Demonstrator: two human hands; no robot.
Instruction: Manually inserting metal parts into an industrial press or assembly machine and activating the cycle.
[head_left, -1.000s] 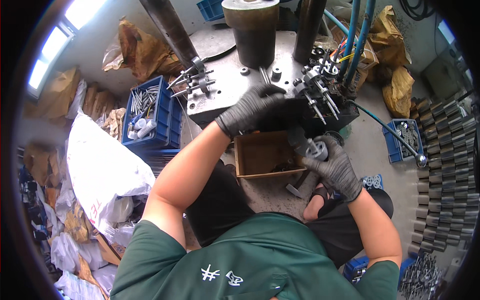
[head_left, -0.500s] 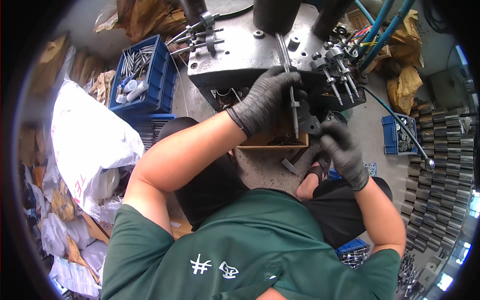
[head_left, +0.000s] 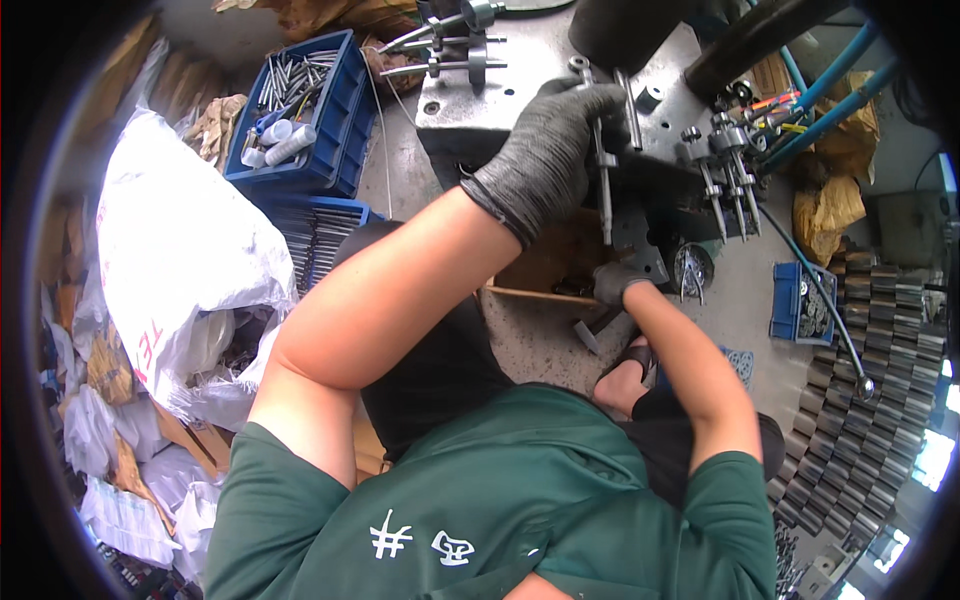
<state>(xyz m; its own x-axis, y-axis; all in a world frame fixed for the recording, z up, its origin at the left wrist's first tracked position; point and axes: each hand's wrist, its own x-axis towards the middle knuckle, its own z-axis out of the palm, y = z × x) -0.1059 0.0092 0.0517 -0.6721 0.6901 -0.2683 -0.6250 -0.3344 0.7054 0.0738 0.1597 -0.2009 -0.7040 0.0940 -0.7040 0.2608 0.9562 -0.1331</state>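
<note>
My left hand [head_left: 545, 150], in a dark grey glove, is closed round a slim metal shaft [head_left: 605, 180] at the bench's front edge. A collar sits partway along the shaft, and its narrow tip points down toward me. Close to those fingertips is a plain metal rod [head_left: 630, 115] on the steel bench [head_left: 540, 45]. Lower down, my gloved right hand [head_left: 615, 284] reaches to the right end of an open wooden box [head_left: 535, 268] holding dark small parts. Its fingers are mostly hidden, so whether it grips anything does not show.
Collared shafts stick out at the bench's left [head_left: 470, 65] and right [head_left: 735, 170] sides. A thick dark column [head_left: 625, 30] stands on the bench. Blue crates [head_left: 300, 165] and a white sack [head_left: 190, 250] lie left; stacked metal cylinders [head_left: 860, 390] line the right. A hammer-like tool [head_left: 590, 335] lies beneath the box.
My right hand has gone forward and left, down to the wooden box. My left hand still holds the shaft. The whole view has shifted, with the bench now higher and further right.
</note>
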